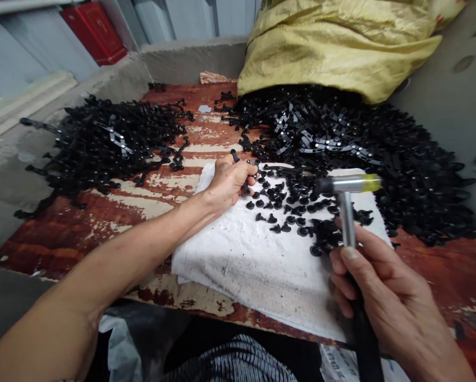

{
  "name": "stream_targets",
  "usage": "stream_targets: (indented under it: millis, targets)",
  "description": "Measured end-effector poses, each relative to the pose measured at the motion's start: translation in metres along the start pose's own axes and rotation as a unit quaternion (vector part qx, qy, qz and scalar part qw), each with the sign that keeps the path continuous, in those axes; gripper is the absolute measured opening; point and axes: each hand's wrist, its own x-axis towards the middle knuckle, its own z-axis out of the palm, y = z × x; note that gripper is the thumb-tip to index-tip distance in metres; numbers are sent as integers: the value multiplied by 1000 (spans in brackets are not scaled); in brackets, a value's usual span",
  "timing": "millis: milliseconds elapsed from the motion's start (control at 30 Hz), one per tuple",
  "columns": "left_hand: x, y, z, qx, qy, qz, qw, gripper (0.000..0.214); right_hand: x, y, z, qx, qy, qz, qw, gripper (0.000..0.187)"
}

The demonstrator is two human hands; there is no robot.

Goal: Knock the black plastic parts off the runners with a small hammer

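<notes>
My right hand [381, 281] is wrapped round the black handle of a small mallet [347, 212], whose head has a black face on one side and a yellow one on the other. The mallet is raised over the right part of a white cloth [238, 260]. At the cloth's far left corner, my left hand [234, 180] is closed on a black jointed linkage piece [235, 155]; its ends stick out between the fingers. Several small black plastic knobs [278, 204] lie scattered on the cloth, just right of my left hand.
Black linkage pieces form a heap [114, 138] on the left of the worn red table [63, 233]. A bigger heap [333, 127] spills from a yellow sack [321, 48] at the back right. Low grey walls [190, 61] edge the table, with a red box [95, 32] behind.
</notes>
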Motion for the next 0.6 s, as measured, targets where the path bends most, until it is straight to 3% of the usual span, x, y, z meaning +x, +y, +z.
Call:
stream_targets:
  millis: [100, 200, 267, 333, 400, 500, 600]
  targets:
    - [0, 0, -1, -2, 0, -7, 1000, 26, 12, -10, 0, -196, -37, -120, 973, 43]
    - [2, -2, -4, -15, -4, -4, 1000, 26, 30, -27, 7, -331, -31, -307, 892, 50]
    - [3, -4, -5, -25, -7, -4, 1000, 26, 43, -35, 14, -384, -1, -394, 835, 55]
    - [3, -4, -6, -32, -7, -6, 999, 24, 55, -37, 19, -431, 1, -422, 798, 59]
    - [3, -3, -6, -35, -1, -8, 999, 24, 64, -35, 22, -469, -26, -417, 778, 59]
    - [3, -1, -5, -36, 3, -16, 999, 25, 67, -36, 22, -487, -42, -413, 768, 58]
    - [4, -1, -6, -36, 0, -31, 999, 28, 60, -40, 23, -464, 2, -430, 774, 60]
